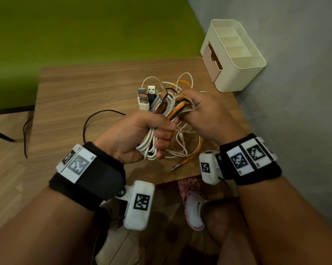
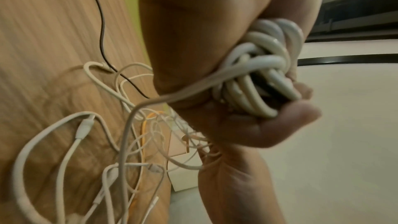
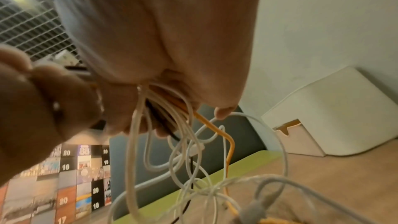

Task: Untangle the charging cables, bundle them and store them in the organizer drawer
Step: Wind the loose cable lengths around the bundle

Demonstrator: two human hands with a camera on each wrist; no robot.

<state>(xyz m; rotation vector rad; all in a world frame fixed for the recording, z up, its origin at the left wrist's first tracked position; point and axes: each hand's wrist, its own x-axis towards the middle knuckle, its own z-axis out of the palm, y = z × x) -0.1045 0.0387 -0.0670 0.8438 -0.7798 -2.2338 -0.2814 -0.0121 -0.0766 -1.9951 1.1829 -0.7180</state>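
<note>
My left hand (image 1: 142, 134) grips a thick bunch of white charging cables (image 1: 149, 148) above the wooden table (image 1: 85, 88); several USB plugs (image 1: 145, 96) stick up from the fist. In the left wrist view the coiled white cables (image 2: 258, 81) fill the fingers of my left hand (image 2: 286, 118). Just to the right, my right hand (image 1: 203, 111) pinches a few white, orange and black strands (image 1: 180, 109) of the same tangle. An orange cable (image 1: 194, 155) hangs toward the table edge. In the right wrist view loops (image 3: 183, 151) dangle from my right hand (image 3: 172, 108). The cream organizer (image 1: 236, 56) shows a tan drawer (image 1: 212, 56).
A thin black cable (image 1: 96, 115) curves over the table's left half and off its edge. The organizer stands at the table's far right corner against a grey wall (image 1: 295, 92). A green surface (image 1: 85, 31) lies behind the table. A foot in a pink slipper (image 1: 192, 203) is below.
</note>
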